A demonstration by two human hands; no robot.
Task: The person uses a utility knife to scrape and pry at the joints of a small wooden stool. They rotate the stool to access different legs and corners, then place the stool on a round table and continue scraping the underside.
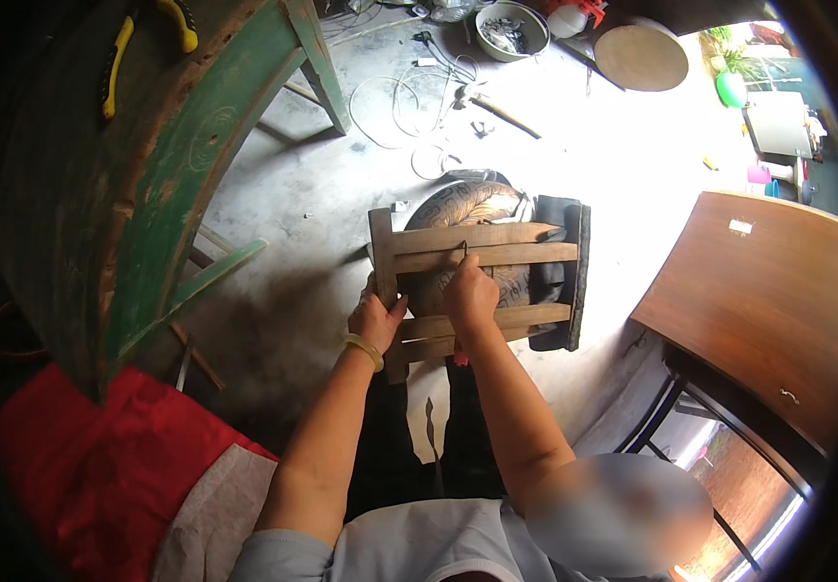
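A small wooden frame, perhaps a stool on its side, lies across my lap area. Several pale slats run from its left crossbar to a dark, padded-looking part on the right. My left hand grips the left crossbar, thumb toward me and a bangle on the wrist. Over the middle slats, my right hand is closed in a fist. A thin dark tip rises above it beside a slat; the rest of that item is hidden. Beneath the frame shows a brown and black patterned surface.
A worn green wooden piece stands left, with yellow-handled pliers on it. Red cloth lies lower left. A hammer, cables and a metal bowl sit on the far floor. A brown table stands right.
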